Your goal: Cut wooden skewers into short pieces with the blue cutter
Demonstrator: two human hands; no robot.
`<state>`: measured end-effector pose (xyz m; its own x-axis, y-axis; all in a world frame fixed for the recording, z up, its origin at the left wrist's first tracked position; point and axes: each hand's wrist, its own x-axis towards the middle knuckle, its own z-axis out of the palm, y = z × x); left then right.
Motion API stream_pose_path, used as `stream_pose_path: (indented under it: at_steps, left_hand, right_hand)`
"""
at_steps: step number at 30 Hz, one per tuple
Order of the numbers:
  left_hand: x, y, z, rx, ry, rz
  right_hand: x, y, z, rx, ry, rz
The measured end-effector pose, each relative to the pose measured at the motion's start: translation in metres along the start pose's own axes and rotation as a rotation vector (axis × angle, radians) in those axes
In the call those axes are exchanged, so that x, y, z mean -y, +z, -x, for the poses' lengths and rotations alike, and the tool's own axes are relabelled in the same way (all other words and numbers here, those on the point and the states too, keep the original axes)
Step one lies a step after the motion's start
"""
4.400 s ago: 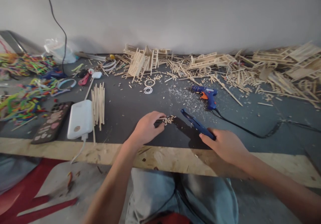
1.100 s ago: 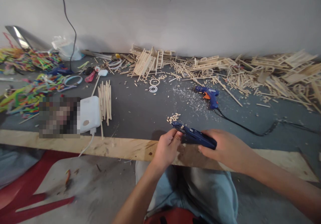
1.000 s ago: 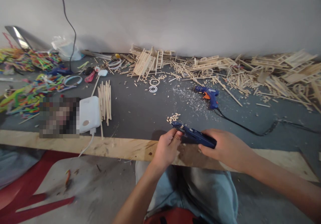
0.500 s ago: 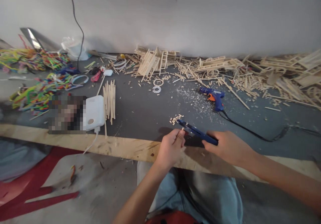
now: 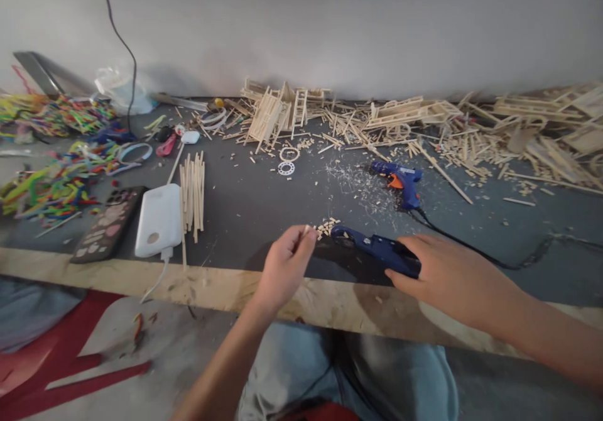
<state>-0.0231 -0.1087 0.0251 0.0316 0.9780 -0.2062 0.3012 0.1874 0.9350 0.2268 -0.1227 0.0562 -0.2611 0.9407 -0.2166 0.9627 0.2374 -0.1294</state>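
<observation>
Over the table's edge (image 5: 226, 286), left hand (image 5: 282, 264) pinches a wood bit (image 5: 306, 229); right hand (image 5: 452, 273) grips blue cutters (image 5: 374, 248).

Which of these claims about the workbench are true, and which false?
1. The right hand holds a blue cutter. True.
2. The left hand pinches a small wood bit. True.
3. The glue gun is in the left hand. False: it lies on the table, untouched.
4. The white power bank sits right of the glue gun. False: it is far to its left, beside a stick bundle.
</observation>
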Motion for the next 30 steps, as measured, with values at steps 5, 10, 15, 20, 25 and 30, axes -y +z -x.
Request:
stream_pose_path:
  at_steps: [5,10,15,20,25,30]
  left_hand:
    - [-0.003,-0.029,-0.049,-0.11,0.05,-0.35]
    - [-0.003,-0.044,-0.101,-0.177,0.063,-0.739]
    - [-0.005,-0.045,-0.13,-0.223,0.022,-0.905]
    - [-0.007,-0.044,-0.138,-0.206,0.033,-0.94]
    - [-0.01,-0.044,-0.137,-0.168,0.028,-0.918]
    - [-0.014,-0.047,-0.12,-0.026,0.084,-0.823]
  right_hand:
    - [-0.014,-0.001,-0.003,-0.049,0.028,-0.008]
    - [-0.022,0.002,0.005,-0.048,0.146,-0.199]
    - [-0.025,0.009,0.016,-0.058,0.201,-0.351]
    - [-0.029,0.012,0.018,-0.087,0.261,-0.426]
    - [-0.028,0.009,0.017,-0.06,0.332,-0.476]
    - [-0.028,0.007,0.016,-0.07,0.326,-0.512]
